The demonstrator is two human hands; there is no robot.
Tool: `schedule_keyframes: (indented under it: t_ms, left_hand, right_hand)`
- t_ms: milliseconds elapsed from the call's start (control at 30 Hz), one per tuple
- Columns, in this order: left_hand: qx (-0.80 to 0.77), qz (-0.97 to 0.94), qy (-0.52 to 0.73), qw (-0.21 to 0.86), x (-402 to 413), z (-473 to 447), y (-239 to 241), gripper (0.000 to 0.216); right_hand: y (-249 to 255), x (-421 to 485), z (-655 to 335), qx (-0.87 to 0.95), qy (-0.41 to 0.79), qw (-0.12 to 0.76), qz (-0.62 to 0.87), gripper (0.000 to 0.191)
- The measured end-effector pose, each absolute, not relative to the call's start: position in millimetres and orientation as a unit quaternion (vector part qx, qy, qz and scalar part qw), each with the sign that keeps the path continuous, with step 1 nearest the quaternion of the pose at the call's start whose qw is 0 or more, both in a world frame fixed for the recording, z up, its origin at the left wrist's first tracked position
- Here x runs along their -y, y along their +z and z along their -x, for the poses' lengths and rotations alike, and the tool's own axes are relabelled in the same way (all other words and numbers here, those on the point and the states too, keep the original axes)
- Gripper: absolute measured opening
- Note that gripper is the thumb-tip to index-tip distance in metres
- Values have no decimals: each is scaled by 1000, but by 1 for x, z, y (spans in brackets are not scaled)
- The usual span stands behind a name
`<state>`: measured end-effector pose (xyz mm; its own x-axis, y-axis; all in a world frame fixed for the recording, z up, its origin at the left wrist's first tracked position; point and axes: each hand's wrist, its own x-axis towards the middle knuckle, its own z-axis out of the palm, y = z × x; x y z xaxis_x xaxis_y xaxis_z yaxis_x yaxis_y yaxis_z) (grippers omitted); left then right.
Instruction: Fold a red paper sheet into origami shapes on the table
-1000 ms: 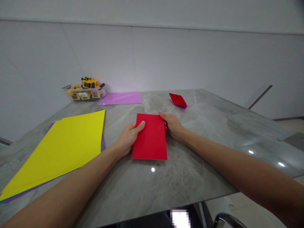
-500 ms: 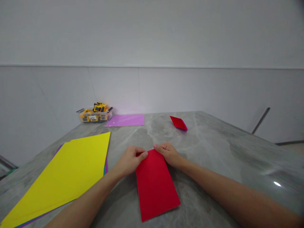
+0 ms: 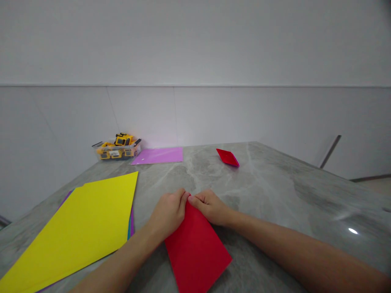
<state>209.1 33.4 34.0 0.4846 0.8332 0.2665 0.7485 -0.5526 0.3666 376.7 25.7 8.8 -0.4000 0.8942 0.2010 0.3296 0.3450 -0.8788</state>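
A red sheet of paper (image 3: 197, 248) lies lengthwise before me, its near end running past the bottom of the view. At its far edge my left hand (image 3: 171, 211) is closed, thumb and fingers pinching the left corner. My right hand (image 3: 210, 206) grips the same edge just to the right, its thumb on top of the paper. Both hands almost touch each other there. The fingers under the paper are hidden.
A stack of coloured sheets, yellow on top (image 3: 88, 228), lies at the left of the grey marbled table (image 3: 269, 211). Farther back are a clear box of yellow toy vehicles (image 3: 117, 148), a lilac sheet (image 3: 160, 155) and a small folded red paper (image 3: 227, 158).
My hands have drawn together at the far edge of the red paper, the left one turning inward over the corner. The paper has slid nearer and its near end has turned slightly.
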Motion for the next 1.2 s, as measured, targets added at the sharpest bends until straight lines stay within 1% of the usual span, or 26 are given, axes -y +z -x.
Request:
schedule_keyframes:
  t_ms: [100,200,400,633,767,900,1200]
  left_hand:
    - [-479,-846,204,118,-37,-211,32,27]
    - [-493,-841,194,106,-40,-210,32,25]
    - [-457,-847,244,115,-44,-211,29,38]
    - [-501,-835,227,2,-57,-217,32,50]
    - [-515,-830,211,-27,-61,-220,34,49]
    - [-537,-818,200,-58,-67,-214,37,48]
    - [-578,-779,219,-108,-79,-203,38,52]
  right_hand:
    - [12,-25,-373,739,397,352,415,48]
    - [15,-25,-372,743,405,344,407,45]
    - [17,-21,-368,772,401,298,393,45]
    - [22,-21,-364,763,402,310,401,42]
    - [20,-25,-365,741,428,319,407,42]
    - [14,-24,-363,727,466,308,399,41]
    - [15,-19,-359,684,567,289,357,41]
